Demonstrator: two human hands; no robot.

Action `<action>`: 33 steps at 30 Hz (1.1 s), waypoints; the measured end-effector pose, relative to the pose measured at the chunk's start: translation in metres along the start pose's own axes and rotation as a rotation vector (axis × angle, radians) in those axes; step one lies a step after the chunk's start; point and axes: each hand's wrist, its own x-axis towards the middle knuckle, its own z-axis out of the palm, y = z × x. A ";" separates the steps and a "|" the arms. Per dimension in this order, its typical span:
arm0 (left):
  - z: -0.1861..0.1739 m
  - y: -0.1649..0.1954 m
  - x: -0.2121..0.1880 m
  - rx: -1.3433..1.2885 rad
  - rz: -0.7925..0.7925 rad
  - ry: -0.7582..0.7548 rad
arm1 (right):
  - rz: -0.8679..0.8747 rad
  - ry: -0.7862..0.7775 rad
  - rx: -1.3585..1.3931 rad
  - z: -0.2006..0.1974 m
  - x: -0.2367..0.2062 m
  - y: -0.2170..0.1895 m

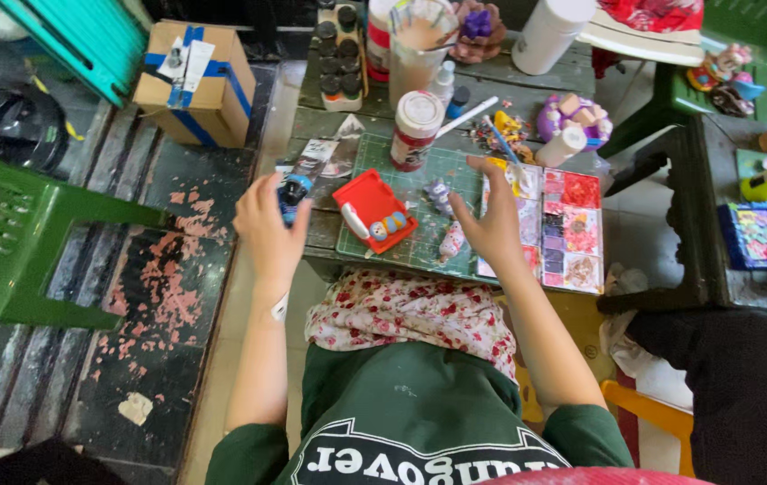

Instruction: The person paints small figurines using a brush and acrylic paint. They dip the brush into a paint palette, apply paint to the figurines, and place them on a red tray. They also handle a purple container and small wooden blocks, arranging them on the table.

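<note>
Left hand (268, 235) is up at centre-left of the frame, fingers curled around a small blue and black toy (292, 195), gripping it just over the near edge of the table (329, 126). Right hand (494, 222) hovers right of centre, fingers spread wide, holding nothing, palm down over the seam between the green cutting mat (442, 166) and the colour tray (570, 229) with its grid of red, pink and purple squares. Between the two hands sits a red lid (372, 205), tilted, with a white tube and a little round figure lying in it. Just left of the open hand, a small grey figure (438, 194) and a pink-white piece (452, 241) lie on the mat. Above them, upper centre, a jar with a white lid (416, 128) stands upright, and behind it a clear cup (419, 45) of cloudy water. A row of dark-capped paint bottles (340, 54) runs along the upper middle. Upper left, a cardboard box (196, 83) with blue tape sits on the floor, and a green plastic chair (15, 242) fills the left edge. A flowered cloth (410, 310) lies across the person's lap at centre.
</note>
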 end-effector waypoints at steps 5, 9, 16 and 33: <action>0.032 0.003 0.005 0.067 -0.083 -0.148 | -0.080 -0.041 0.044 0.012 -0.013 -0.023; 0.048 -0.002 -0.004 0.071 -0.170 -0.137 | -0.024 -0.041 0.141 0.004 -0.028 -0.026; 0.034 -0.037 -0.007 -0.237 -0.139 0.129 | 0.060 -0.036 0.249 -0.005 -0.052 -0.011; 0.021 0.140 -0.006 -0.418 0.465 -0.094 | 0.663 0.045 1.372 0.074 -0.064 0.023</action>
